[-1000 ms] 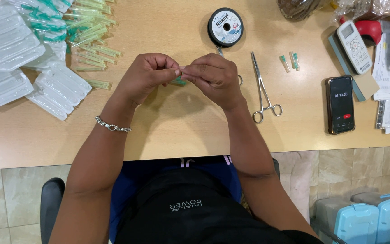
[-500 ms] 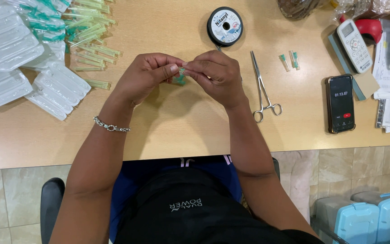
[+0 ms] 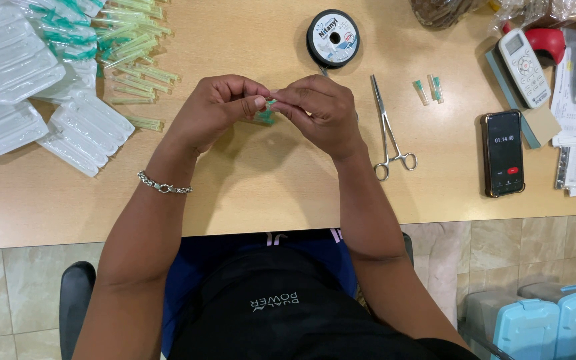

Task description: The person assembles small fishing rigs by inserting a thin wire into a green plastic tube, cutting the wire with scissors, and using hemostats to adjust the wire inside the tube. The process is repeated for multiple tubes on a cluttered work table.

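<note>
We are pinching a small green piece between both hands, just above the table.

From the head camera, we are seeing our left hand curled nearly closed, thumb and forefinger gripping the small green piece; our right hand is closing on its other end, fingertips meeting the left's. Over the last second we are seeing the hands shifting only slightly and drawing tighter together, the piece staying between them, so the fine fingertip work is, we judge, going on. The spool is lying just beyond, the scissors-like clamp beside the right hand, the phone farther right, and green-capped tubes to the left on the wooden table.
</note>
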